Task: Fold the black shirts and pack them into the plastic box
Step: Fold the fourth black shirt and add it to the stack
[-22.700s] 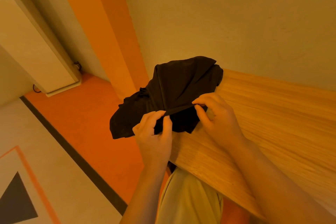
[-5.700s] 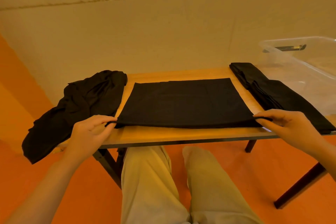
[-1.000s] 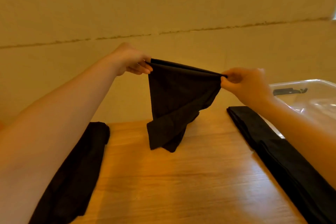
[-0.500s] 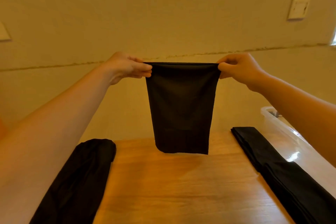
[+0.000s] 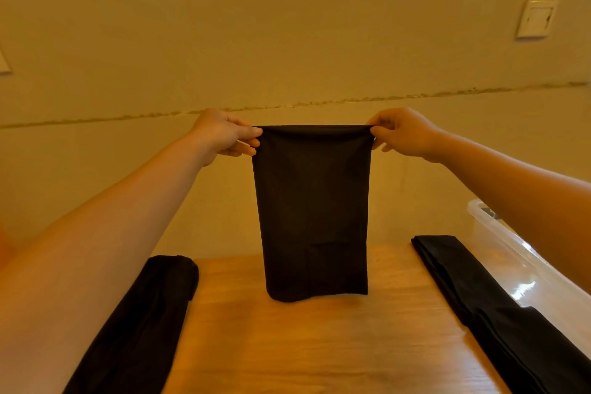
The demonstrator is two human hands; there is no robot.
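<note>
A folded black shirt [image 5: 313,211] hangs upright as a narrow rectangle above the wooden table [image 5: 303,345]. My left hand [image 5: 220,136] pinches its top left corner and my right hand [image 5: 404,134] pinches its top right corner, both held out at arm's length. The shirt's lower edge hangs at about table level; contact cannot be told. A clear plastic box [image 5: 499,249] stands at the right edge, partly hidden by my right forearm.
A folded black shirt [image 5: 499,307] lies along the table's right side next to the box. Another black garment [image 5: 140,323] lies along the left side. A plain wall with a switch plate [image 5: 537,18] rises just behind the table.
The shirt went from hanging crumpled and slanted to hanging flat and straight between both hands. Over the last half second it has come down slightly towards the table.
</note>
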